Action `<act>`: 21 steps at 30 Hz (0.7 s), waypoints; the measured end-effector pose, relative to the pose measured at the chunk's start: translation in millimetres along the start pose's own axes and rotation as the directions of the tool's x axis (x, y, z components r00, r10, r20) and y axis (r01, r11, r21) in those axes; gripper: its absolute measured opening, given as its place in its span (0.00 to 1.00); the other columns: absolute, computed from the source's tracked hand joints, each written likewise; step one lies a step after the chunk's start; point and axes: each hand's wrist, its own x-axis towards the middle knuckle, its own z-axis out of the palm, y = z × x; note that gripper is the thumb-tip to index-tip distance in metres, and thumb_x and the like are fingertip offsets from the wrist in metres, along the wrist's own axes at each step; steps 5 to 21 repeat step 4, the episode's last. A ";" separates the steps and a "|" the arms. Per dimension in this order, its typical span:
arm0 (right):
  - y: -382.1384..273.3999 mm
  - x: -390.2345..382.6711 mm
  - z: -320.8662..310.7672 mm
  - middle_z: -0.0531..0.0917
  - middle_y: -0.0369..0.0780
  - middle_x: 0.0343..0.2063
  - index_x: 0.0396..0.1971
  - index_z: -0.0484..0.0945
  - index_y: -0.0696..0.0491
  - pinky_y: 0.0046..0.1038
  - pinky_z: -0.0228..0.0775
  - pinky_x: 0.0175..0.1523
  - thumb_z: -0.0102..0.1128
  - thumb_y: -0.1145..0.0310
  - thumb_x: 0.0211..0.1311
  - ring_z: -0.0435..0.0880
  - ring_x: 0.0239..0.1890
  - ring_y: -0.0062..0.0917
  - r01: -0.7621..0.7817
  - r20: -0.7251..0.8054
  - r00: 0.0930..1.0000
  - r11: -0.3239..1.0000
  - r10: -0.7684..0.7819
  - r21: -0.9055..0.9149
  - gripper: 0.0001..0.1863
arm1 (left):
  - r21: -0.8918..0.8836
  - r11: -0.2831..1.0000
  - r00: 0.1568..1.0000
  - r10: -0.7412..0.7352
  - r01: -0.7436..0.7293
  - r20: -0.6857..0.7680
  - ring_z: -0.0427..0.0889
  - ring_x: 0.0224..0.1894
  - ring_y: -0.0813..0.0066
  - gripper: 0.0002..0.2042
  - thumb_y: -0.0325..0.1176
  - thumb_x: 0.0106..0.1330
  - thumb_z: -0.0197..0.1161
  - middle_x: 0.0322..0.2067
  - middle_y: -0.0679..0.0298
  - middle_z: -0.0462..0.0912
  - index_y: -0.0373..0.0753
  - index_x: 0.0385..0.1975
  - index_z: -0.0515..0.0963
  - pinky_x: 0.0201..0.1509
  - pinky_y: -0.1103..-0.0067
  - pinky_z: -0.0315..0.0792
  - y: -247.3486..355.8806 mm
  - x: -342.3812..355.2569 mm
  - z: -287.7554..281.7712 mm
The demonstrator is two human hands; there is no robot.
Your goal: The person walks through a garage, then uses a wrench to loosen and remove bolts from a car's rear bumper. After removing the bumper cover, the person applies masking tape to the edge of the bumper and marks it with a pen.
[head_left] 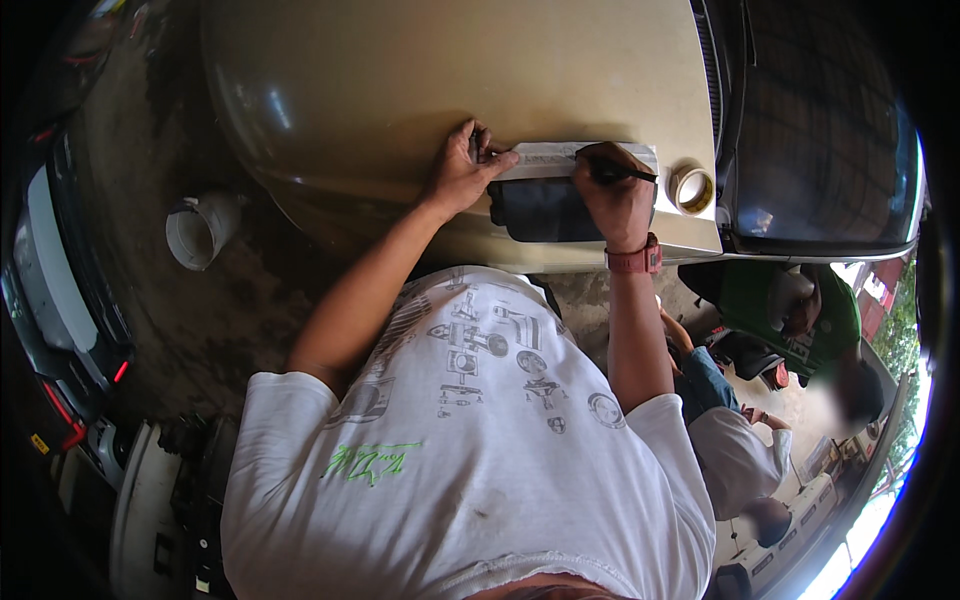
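Note:
A pale strip (pixel 540 160), which looks like masking tape with handwriting on it, lies along the far edge of a flat dark piece with rounded corners (pixel 545 210). Both rest on the gold car hood (pixel 400 70). My right hand (pixel 615 200) grips a black marker (pixel 632 172), its tip hidden by the fingers, over the right part of the strip. My left hand (pixel 465 170) is at the strip's left end, its thumb stretched out onto it and its other fingers apart, loosely bent. Just right of my right hand is a roll of masking tape (pixel 692 188).
The windshield (pixel 820 130) lies right of the hood. A white bucket (pixel 195 232) lies tipped on the floor at left, with another vehicle (pixel 60 270) beyond it. At lower right are a person in green (pixel 800 320) and another in a light shirt (pixel 740 455).

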 end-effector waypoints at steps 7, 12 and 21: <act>5.5 0.2 0.2 0.91 0.44 0.29 0.33 0.88 0.55 0.30 0.84 0.40 0.70 0.73 0.57 0.93 0.32 0.31 -0.054 -0.046 0.997 0.999 0.055 0.004 0.05 | 0.038 0.999 1.000 -0.002 0.003 -0.017 0.85 0.46 0.82 0.21 0.24 0.64 0.80 0.42 0.72 0.80 0.43 0.43 0.69 0.57 0.80 0.80 -2.4 -0.2 -1.2; 5.5 0.2 0.2 0.91 0.44 0.29 0.33 0.88 0.55 0.30 0.84 0.40 0.70 0.73 0.57 0.93 0.32 0.31 -0.054 -0.046 0.997 0.999 0.055 0.004 0.05 | 0.038 0.999 1.000 -0.002 0.003 -0.017 0.85 0.46 0.82 0.21 0.24 0.64 0.80 0.42 0.72 0.80 0.43 0.43 0.69 0.57 0.80 0.80 -2.4 -0.2 -1.2; 5.5 0.2 0.2 0.91 0.44 0.29 0.33 0.88 0.55 0.30 0.84 0.40 0.70 0.73 0.57 0.93 0.32 0.31 -0.054 -0.046 0.997 0.999 0.055 0.004 0.05 | 0.038 0.999 1.000 -0.002 0.003 -0.017 0.85 0.46 0.82 0.21 0.24 0.64 0.80 0.42 0.72 0.80 0.43 0.43 0.69 0.57 0.80 0.80 -2.4 -0.2 -1.2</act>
